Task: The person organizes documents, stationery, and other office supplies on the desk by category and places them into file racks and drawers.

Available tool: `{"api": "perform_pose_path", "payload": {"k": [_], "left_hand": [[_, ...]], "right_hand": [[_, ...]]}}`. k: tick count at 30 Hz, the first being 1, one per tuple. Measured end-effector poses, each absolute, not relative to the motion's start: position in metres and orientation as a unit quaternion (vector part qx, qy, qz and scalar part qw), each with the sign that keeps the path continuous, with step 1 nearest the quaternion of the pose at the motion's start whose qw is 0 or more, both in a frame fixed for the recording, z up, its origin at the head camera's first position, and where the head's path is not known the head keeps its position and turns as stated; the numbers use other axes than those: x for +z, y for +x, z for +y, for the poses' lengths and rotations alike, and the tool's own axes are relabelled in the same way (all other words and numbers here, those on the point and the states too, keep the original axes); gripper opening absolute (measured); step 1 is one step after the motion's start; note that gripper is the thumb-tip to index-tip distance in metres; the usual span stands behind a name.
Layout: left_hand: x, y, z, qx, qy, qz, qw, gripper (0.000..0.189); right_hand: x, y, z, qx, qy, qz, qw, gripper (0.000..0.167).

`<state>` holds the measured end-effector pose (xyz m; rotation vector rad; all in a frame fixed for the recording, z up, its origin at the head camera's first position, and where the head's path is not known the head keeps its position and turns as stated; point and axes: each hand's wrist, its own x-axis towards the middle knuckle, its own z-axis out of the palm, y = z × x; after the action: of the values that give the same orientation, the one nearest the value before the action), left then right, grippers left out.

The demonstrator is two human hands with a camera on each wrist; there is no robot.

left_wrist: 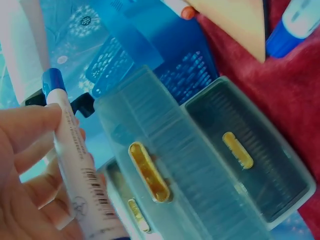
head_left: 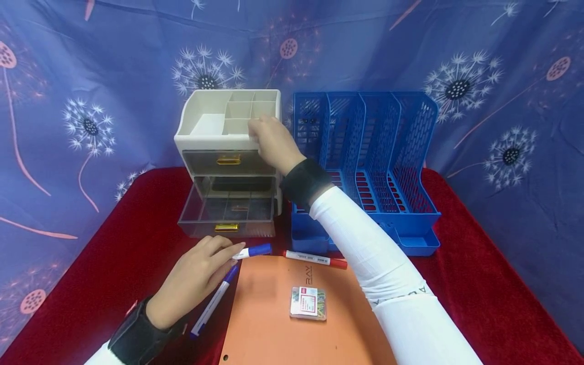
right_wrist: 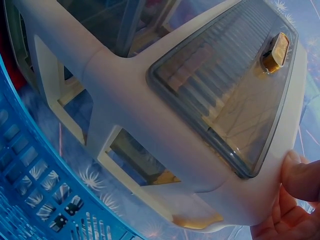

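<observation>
My left hand [head_left: 196, 279] grips a white marker with a blue cap [head_left: 260, 249]; in the left wrist view the thumb lies along the marker's barrel [left_wrist: 75, 150]. In front of that hand, a see-through drawer [left_wrist: 185, 175] with a gold handle stands pulled out of the white desk organizer [head_left: 214, 138]. At the organizer's front right top corner, my right hand [head_left: 275, 143] holds the rim, thumb against the outside in the right wrist view. The top drawer [right_wrist: 215, 100] is closed. Small compartments [head_left: 238, 109] divide the organizer's top.
Right of the organizer stands a blue file rack [head_left: 365, 223]. A second blue marker [head_left: 212, 306] lies beside the orange board [head_left: 274, 334]. On the board are a red marker [head_left: 315, 259] and a small clear box [head_left: 307, 303]. A red cloth [head_left: 483, 284] covers the table.
</observation>
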<state>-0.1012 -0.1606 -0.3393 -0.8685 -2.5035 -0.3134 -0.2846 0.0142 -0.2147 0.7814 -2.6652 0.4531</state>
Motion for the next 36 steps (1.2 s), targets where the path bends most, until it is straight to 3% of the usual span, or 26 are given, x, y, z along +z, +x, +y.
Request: {"api": "perform_pose_path", "payload": {"k": [8,15,29,36], "left_hand": [[-0.32,-0.112,-0.158,-0.16,-0.333,-0.871,0.323,0.047],[-0.31,-0.123,-0.157,-0.176,-0.334,-0.855,0.356,0.044],[-0.3,-0.159,-0.158,-0.163,-0.281,-0.879,0.349,0.035],[-0.298,-0.174,-0.16,-0.189,-0.262,-0.897,0.302,0.03]], "right_hand": [[-0.216,-0.284,0.016,0.162,0.277,-0.931,0.172,0.022],[-0.219,-0.282,0.014,0.162,0.272,-0.933,0.172,0.021],[-0.218,-0.279,0.015,0.159,0.266,-0.934,0.176,0.022],[-0.218,-0.278,0.014,0.165,0.264,-0.935,0.173,0.024]]}}
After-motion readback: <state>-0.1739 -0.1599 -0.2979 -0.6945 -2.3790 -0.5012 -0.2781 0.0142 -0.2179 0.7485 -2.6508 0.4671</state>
